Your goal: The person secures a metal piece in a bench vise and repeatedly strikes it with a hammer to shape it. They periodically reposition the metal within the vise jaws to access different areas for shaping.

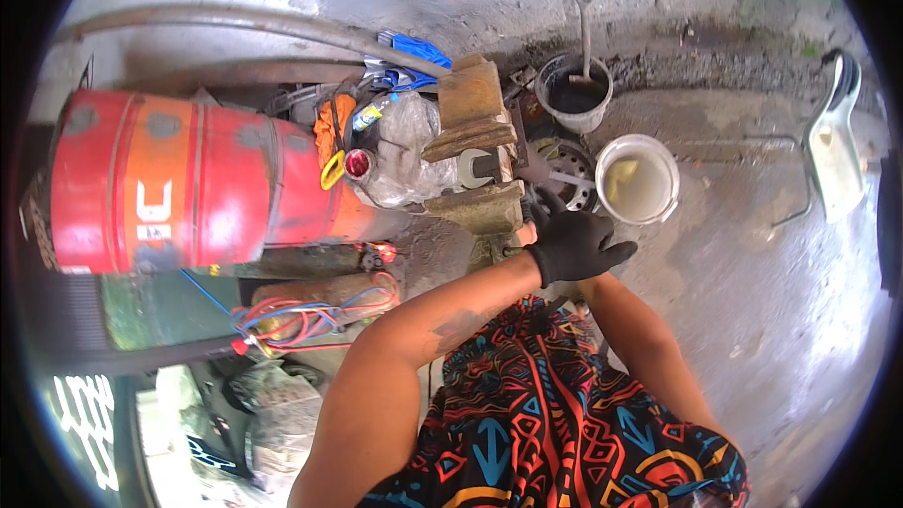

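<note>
My left hand [578, 246], in a black glove, has its thumb spread out to the right and is just below the heavy, rusty vise [475, 207]. My right hand lies mostly behind it; its fingers and what they touch cannot be told clearly. A metal open-ended wrench head [470, 167] sits between the vise jaws. A grey metal bar [569, 180] reaches across a dark wheel rim [564, 152] just beyond my hands.
A white bucket [667, 179] and a dark bucket [577, 113] with a shovel [584, 23] stand beyond. Left are a red barrel [226, 188], plastic bags [409, 146] and coiled hoses [282, 315] on cylinders. A pale curved panel [832, 169] is at the right.
</note>
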`<action>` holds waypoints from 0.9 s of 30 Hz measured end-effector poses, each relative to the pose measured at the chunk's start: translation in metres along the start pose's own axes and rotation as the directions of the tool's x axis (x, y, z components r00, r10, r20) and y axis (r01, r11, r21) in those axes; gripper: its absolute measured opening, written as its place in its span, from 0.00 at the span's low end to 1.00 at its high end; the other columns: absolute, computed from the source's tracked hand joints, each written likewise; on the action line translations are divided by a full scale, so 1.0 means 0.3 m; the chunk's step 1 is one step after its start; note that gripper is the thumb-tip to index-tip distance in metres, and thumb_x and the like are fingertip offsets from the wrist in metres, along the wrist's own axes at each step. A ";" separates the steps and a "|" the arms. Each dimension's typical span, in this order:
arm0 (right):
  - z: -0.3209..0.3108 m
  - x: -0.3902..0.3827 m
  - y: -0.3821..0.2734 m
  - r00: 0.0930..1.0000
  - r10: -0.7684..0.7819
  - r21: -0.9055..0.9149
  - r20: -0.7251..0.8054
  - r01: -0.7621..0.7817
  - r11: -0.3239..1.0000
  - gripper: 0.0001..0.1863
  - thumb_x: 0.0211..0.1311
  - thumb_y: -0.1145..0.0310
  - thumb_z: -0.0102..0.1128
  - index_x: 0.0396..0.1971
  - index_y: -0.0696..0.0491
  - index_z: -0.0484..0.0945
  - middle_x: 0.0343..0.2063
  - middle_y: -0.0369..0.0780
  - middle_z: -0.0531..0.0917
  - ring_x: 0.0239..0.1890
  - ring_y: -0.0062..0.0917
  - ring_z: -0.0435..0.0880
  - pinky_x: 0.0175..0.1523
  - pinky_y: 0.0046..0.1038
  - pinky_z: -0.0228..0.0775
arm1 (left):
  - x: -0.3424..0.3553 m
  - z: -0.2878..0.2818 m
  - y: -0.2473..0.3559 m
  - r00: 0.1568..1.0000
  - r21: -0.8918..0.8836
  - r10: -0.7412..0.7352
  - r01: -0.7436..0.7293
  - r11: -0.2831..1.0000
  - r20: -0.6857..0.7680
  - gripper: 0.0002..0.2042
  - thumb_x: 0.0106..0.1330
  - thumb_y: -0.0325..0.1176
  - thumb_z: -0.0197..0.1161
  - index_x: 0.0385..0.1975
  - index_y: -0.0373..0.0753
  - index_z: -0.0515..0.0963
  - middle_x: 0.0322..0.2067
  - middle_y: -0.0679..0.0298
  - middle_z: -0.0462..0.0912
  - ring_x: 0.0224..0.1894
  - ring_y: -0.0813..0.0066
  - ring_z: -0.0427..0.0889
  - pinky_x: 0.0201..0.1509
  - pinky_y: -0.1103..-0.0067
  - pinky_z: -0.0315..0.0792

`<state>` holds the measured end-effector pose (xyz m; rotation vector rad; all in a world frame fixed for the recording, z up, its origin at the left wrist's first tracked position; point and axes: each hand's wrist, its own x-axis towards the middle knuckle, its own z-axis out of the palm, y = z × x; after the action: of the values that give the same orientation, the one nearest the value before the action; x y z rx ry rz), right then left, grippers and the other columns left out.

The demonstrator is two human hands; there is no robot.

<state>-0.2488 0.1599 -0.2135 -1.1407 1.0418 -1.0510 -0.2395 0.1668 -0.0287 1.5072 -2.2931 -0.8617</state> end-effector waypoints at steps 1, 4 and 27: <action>-0.135 -0.029 0.085 0.999 0.041 -0.029 0.008 -0.040 0.999 0.17 0.67 0.61 0.56 0.51 0.54 0.76 0.39 0.40 0.81 0.40 0.25 0.79 0.47 0.29 0.71 | 0.037 -0.006 0.011 0.997 -0.003 0.065 -0.065 0.998 -0.036 0.20 0.62 0.52 0.62 0.26 0.37 0.78 0.24 0.53 0.80 0.28 0.52 0.80 0.34 0.61 0.73; -0.508 -0.304 0.197 0.825 0.561 0.169 0.067 -0.563 0.809 0.16 0.66 0.60 0.58 0.48 0.55 0.78 0.32 0.33 0.78 0.31 0.20 0.76 0.36 0.24 0.71 | -0.051 -0.146 -0.051 0.873 0.034 0.249 -0.259 0.965 -0.420 0.11 0.59 0.37 0.69 0.34 0.39 0.77 0.32 0.58 0.80 0.37 0.60 0.81 0.42 0.67 0.74; -1.028 -1.080 0.210 0.452 0.867 0.377 -0.209 -0.781 0.498 0.15 0.63 0.63 0.56 0.48 0.51 0.76 0.29 0.42 0.81 0.22 0.29 0.78 0.25 0.31 0.72 | -0.224 -0.415 -0.682 0.929 -0.885 -0.349 0.258 0.386 0.119 0.15 0.66 0.34 0.63 0.49 0.35 0.79 0.44 0.66 0.82 0.46 0.78 0.79 0.50 0.77 0.73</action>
<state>-0.6051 0.4288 -0.2828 -0.0954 1.5170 -0.5270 0.0053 0.1279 -0.0479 1.3392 -1.0329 -1.7049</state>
